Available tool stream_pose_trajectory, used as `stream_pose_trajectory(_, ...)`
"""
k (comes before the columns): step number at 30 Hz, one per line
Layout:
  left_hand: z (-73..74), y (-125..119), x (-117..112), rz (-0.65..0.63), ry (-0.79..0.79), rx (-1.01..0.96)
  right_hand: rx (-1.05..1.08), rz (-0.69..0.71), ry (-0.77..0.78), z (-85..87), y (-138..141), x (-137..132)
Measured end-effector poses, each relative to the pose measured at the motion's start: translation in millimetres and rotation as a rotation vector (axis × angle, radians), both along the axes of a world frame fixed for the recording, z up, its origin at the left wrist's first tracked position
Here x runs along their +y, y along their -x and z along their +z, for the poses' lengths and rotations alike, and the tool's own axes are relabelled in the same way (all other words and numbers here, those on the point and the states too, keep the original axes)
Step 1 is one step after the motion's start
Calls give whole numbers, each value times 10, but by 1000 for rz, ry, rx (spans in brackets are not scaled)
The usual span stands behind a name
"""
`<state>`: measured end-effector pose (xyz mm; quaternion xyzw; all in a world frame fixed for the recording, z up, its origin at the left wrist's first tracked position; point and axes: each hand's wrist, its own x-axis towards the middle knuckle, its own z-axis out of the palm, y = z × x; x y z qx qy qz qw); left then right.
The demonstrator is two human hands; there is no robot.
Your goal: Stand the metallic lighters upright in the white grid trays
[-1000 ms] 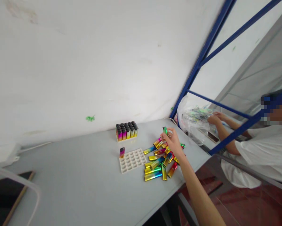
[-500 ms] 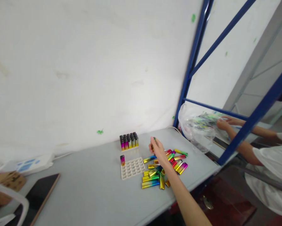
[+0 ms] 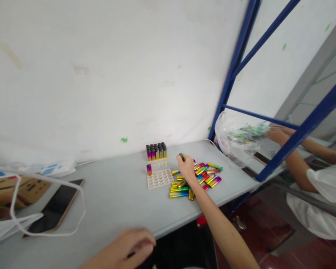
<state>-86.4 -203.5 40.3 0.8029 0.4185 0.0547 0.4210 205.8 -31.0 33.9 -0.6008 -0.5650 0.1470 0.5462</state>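
My right hand [image 3: 186, 166] is closed around a lighter [image 3: 182, 157], whose dark and green end shows above the fingers. Below and beside this hand lies a loose pile of shiny lighters [image 3: 204, 175] in yellow, red, green, blue and purple. To its left is a white tray [image 3: 160, 178] with rows of slots; one purple and orange lighter [image 3: 149, 170] stands upright in its back left corner. My left hand [image 3: 125, 248], slightly blurred, is over the table's front edge, with a gap between thumb and fingers and nothing visible in it.
A full block of upright black-topped lighters [image 3: 157, 151] stands near the wall. On the left are a dark tablet-like device [image 3: 58, 205], a cardboard box [image 3: 33, 188] and a white cable [image 3: 83, 209]. Beyond the blue frame [image 3: 232, 74], another person's hands [image 3: 278, 135] handle a plastic bag [image 3: 226, 138].
My left hand has come into view at the bottom. The view has tilted down and turned slightly left. My right hand still holds the lighter, near the pile.
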Motion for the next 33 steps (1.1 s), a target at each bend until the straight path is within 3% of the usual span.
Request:
stream_pose_trajectory(2,151,51,205,155,-189,-42,-14,51,-1,-3,10,-13)
stream_pose_trajectory(4,168,51,473,245,-387,-66,-31,98,-1,-5,25,-31)
stream_pose_trajectory(9,-77,-22,1148,252,-593,-23,-74,132,-21,-25,81,-66)
stream_pose_trajectory(14,-252,-95,1571,220,-680,63,-126,106,-2,-79,103,-53)
stream_pose_trajectory(18,-335,-115,1714,164,-716,41,-136,147,-19,-90,106,-75)
stream_pose_trajectory(22,-418,-79,1754,151,-730,-11,-141,325,3,-99,147,-113)
stream_pose_trajectory(25,-464,-53,1762,151,-728,-6,-247,443,-65,-109,206,-120)
stream_pose_trajectory(28,-489,-48,1766,134,-730,-12,-381,456,-138,-78,282,-134)
stream_pose_trajectory(33,-516,-60,1772,115,-750,-25,-424,556,-27,-4,468,-154)
